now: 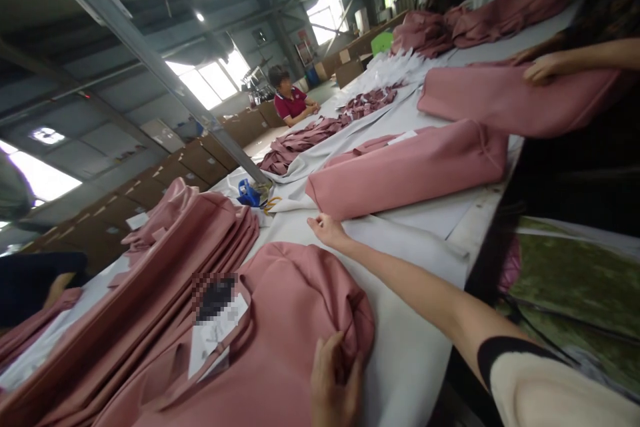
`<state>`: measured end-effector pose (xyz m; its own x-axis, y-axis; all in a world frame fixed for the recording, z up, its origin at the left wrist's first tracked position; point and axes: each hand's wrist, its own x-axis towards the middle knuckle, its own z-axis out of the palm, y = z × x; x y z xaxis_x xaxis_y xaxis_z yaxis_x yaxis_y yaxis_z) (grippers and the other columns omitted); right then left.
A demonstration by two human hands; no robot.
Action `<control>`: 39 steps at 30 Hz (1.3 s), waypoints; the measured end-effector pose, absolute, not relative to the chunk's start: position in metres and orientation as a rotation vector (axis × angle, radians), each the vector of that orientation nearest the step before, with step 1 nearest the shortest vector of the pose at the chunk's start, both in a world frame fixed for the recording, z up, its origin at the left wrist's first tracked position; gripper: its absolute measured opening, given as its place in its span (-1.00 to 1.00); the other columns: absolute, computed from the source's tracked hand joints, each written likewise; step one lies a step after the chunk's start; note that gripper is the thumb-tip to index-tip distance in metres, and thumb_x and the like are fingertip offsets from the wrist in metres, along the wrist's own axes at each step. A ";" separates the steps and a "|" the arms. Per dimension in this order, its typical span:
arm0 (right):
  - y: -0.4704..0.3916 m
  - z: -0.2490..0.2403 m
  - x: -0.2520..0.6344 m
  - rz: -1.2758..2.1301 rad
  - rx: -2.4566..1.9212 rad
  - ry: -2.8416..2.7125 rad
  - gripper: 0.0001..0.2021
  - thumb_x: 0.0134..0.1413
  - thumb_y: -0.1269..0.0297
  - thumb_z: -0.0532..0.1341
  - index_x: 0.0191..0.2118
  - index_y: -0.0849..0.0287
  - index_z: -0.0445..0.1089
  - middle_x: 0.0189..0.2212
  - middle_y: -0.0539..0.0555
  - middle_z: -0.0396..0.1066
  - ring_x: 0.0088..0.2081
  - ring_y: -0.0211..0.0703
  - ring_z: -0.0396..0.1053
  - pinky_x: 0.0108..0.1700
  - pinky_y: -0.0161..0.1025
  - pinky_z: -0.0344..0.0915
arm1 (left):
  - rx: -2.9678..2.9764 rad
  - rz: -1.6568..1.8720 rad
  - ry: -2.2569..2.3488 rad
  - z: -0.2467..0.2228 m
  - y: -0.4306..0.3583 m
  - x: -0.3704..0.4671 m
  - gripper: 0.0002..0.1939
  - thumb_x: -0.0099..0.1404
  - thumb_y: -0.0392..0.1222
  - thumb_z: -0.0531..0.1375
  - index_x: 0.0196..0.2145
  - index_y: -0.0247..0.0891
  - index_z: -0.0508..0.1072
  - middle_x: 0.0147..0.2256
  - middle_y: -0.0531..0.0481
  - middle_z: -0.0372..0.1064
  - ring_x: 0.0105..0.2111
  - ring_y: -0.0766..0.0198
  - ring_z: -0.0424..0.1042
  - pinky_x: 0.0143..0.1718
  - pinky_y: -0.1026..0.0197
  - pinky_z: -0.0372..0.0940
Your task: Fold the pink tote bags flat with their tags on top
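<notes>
In front of me lies a large dusty-pink fabric cover [290, 307], rounded and bunched at its right end. My left hand [336, 383] is closed on that bunched edge, fingers and thumb on either side of a fold. A white paper label [215, 340] and a pink strap lie on top of the cover. Farther up the table is a second, box-shaped pink cover [410, 167]. My right hand [327, 230] reaches across to its near left corner, fingertips pinched together there. How much cloth is between them is partly hidden.
Stacked pink covers [200, 240] fill the left side. A blue tape dispenser [247, 193] and yellow-handled scissors [271, 203] sit beside a metal post [220, 133]. At right, another person's hand [547, 69] holds a pink cover [520, 97]. One person [293, 103] sits across the table.
</notes>
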<state>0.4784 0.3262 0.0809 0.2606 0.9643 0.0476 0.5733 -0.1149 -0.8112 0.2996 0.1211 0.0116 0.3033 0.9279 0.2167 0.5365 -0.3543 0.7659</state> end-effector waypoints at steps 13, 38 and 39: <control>0.202 0.056 0.481 0.641 -1.754 -1.624 -0.62 0.16 0.11 0.03 -0.58 0.14 0.36 -0.56 0.08 0.41 -0.43 -0.11 0.37 -0.32 -0.23 0.19 | 1.884 0.603 1.068 0.083 0.153 0.298 -0.72 0.29 0.02 0.15 -0.41 -0.21 0.21 -0.49 0.13 0.09 -0.51 0.37 0.11 -0.47 0.33 0.12; 0.113 0.031 0.491 0.911 -1.513 -1.440 -0.66 0.10 0.15 0.10 -0.62 0.19 0.29 -0.68 -0.05 0.22 -0.55 -0.24 0.21 -0.49 -0.29 0.00 | 1.900 0.604 1.248 0.093 0.140 0.253 -0.48 0.34 -0.02 0.06 0.20 -0.22 0.27 0.11 -0.06 0.34 0.14 -0.02 0.27 0.22 -0.13 0.10; 0.104 0.030 0.487 0.900 -1.537 -1.434 -0.65 0.12 0.15 0.09 -0.62 0.19 0.28 -0.69 -0.05 0.20 -0.56 -0.24 0.19 -0.50 -0.28 -0.03 | 1.922 0.603 1.299 0.084 0.131 0.250 -0.48 0.35 -0.01 0.04 0.20 -0.24 0.27 0.12 -0.08 0.33 0.15 -0.01 0.27 0.21 -0.11 0.11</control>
<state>0.4875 0.1044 0.0297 0.0921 0.9951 0.0348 0.4011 -0.0050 -0.9160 0.2498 0.1308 0.0844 0.3807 0.9246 -0.0170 0.5835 -0.2259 0.7800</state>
